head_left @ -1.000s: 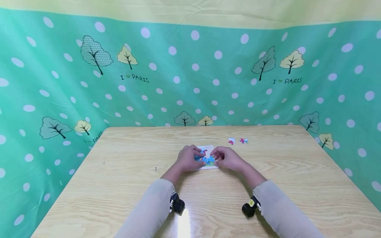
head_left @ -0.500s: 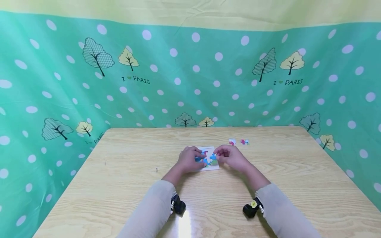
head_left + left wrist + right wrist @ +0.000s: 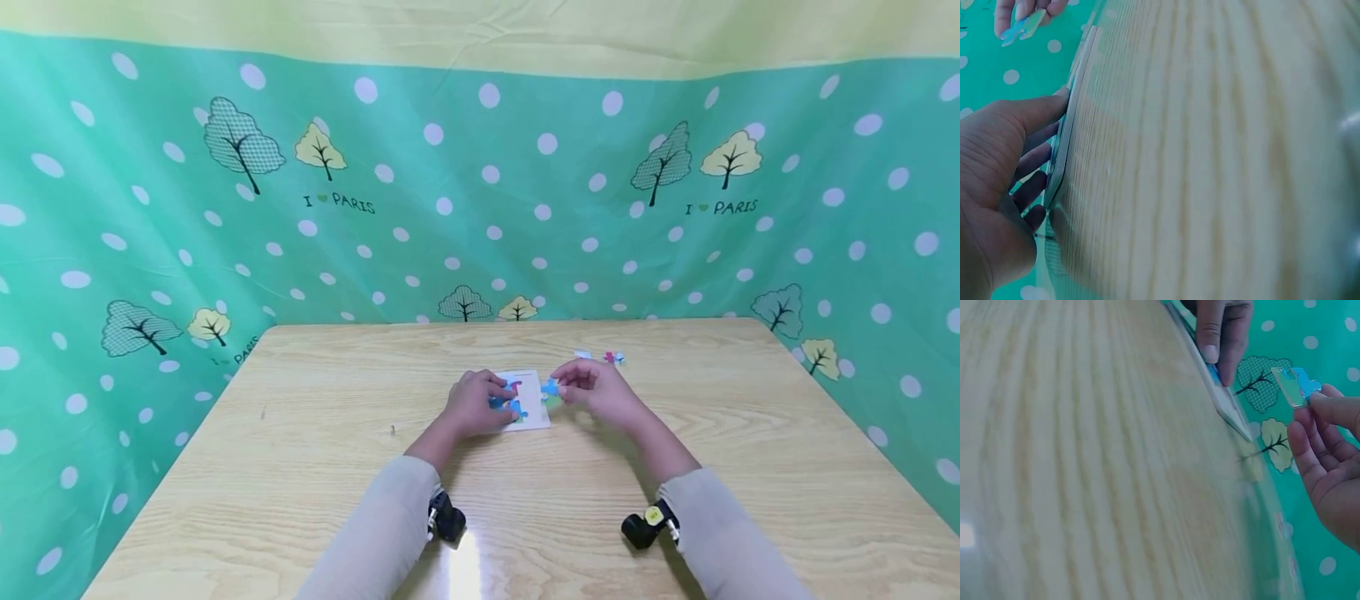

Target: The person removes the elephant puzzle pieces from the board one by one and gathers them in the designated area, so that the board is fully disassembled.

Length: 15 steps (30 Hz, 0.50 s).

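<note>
My right hand (image 3: 602, 392) pinches a blue and green jigsaw piece (image 3: 1294, 386) between thumb and fingers. It is raised off the table, just right of a white-bordered puzzle board (image 3: 536, 408). On the board's left part lies my left hand (image 3: 471, 406), its thumb (image 3: 1041, 114) and fingers pressing down over blue pieces (image 3: 516, 408). Bare white backing shows on the board's right side. In the right wrist view, the left fingertips touch the board's surface. Part of the board is hidden under the left hand.
Behind the right hand lie a loose jigsaw piece (image 3: 582, 354), partly covered, and some pink, white and blue pieces (image 3: 614, 357). A tiny dark object (image 3: 392, 430) sits left of the board. A green dotted curtain (image 3: 480, 208) hangs beyond the wooden table (image 3: 337, 500).
My right hand has lifted the blue and green piece from the board's lower right and moved it right, baring white backing. The left hand has stayed in place.
</note>
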Available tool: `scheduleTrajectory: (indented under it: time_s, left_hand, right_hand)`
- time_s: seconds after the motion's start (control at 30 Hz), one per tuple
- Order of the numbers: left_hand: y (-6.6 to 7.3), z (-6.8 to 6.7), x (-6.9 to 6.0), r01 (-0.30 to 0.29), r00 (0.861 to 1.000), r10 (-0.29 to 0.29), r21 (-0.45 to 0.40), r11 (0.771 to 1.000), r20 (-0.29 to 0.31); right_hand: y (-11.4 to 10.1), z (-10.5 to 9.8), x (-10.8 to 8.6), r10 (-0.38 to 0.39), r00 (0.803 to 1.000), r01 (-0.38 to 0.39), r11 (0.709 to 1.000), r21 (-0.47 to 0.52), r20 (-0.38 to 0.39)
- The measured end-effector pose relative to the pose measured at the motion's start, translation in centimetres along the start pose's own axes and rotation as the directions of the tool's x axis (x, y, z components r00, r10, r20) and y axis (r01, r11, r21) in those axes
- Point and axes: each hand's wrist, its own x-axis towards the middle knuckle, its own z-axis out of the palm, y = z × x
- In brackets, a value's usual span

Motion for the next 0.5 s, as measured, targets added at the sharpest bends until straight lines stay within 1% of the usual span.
scheduleTrajectory:
  time_s: [0.13, 0.3, 0.5]
  left_hand:
    - [-0.3, 0.1, 0.1, -0.005, 1.000, 0.005, 0.003, 1.000, -0.005]
    - [-0.2, 0.1, -0.1, -0.018, 1.000, 0.018, 0.003, 1.000, -0.003]
    - [-0.3, 0.1, 0.0, -0.025, 1.000, 0.025, 0.000, 1.000, -0.004]
  right_hand:
    - [-0.4, -0.5, -0.2, -0.012, 1.000, 0.012, 1.000, 0.001, -0.014]
    - [-0.6, -1.3, -0.7, -0.014, 0.999, 0.013, 1.000, -0.008, -0.046]
    - [-0.7, -2.4, -1.2, -0.031, 0.996, 0.033, 0.999, 0.022, -0.080]
